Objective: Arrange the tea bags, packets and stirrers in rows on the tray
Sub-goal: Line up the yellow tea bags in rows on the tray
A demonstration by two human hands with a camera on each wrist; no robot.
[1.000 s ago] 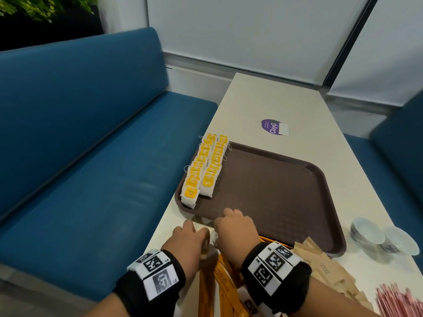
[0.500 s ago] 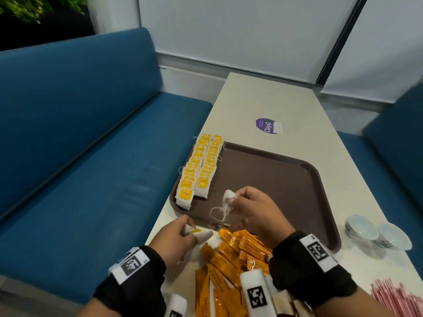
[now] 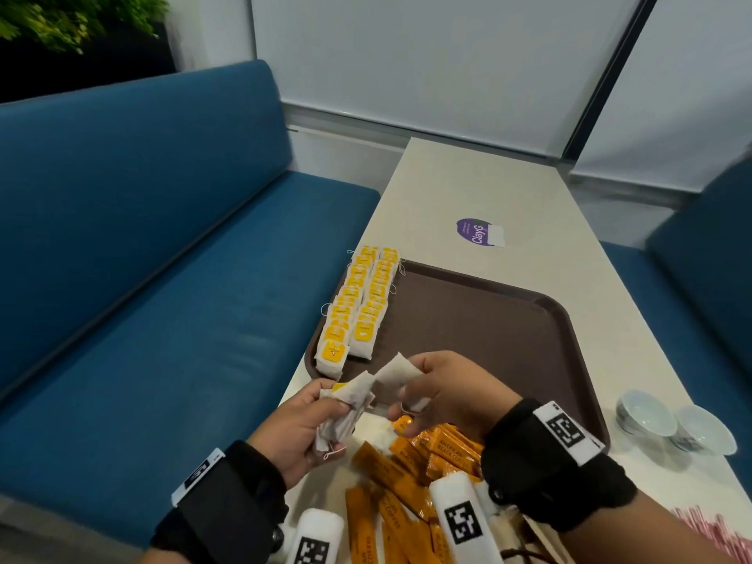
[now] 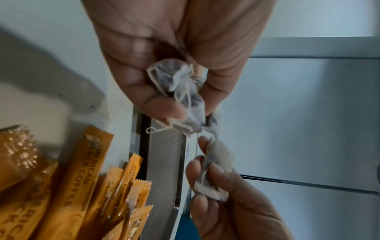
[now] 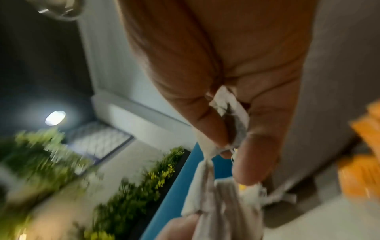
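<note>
My work surface is a long cream laminate table. Directly on it rests a dark brown rectangular plastic tray. Beyond the tray's far edge is a purple round sticker. At the near edge lies a loose pile of orange coffee stick packets. To my right stand two small white ceramic cups, with pink stirrers nearer me.

Orange packets read "AMERICAN BLACK COFFEE"; table sticker reads "ClayG".

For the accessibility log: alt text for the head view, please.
Two hands pull tea bags apart above a brown tray: left hand grips a bunch, right hand pinches one. Two rows of tea bags line the tray's left edge.
</note>
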